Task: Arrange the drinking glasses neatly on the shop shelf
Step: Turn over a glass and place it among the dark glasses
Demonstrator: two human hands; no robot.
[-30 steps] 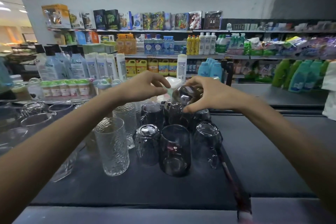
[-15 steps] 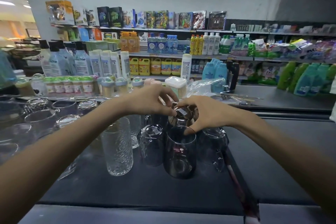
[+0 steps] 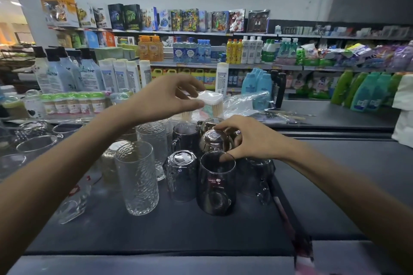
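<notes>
Drinking glasses (image 3: 181, 174) are standing clustered on the dark shelf (image 3: 156, 230). Right hand (image 3: 250, 140) is gripping an upturned smoky glass (image 3: 214, 144) mid-cluster, fingers curled round it. Left hand (image 3: 165, 98) is hovering above, loosely curled, apparently empty. Next move likely calls for seating the glass in line.

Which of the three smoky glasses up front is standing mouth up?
The middle glass, with the logo on its side. Its open rim faces up, while the left glass and the right glass stand base up.

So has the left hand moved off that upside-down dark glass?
Yes. The left hand has lifted off the upturned dark glass, up toward the white-lidded box behind it.
</notes>
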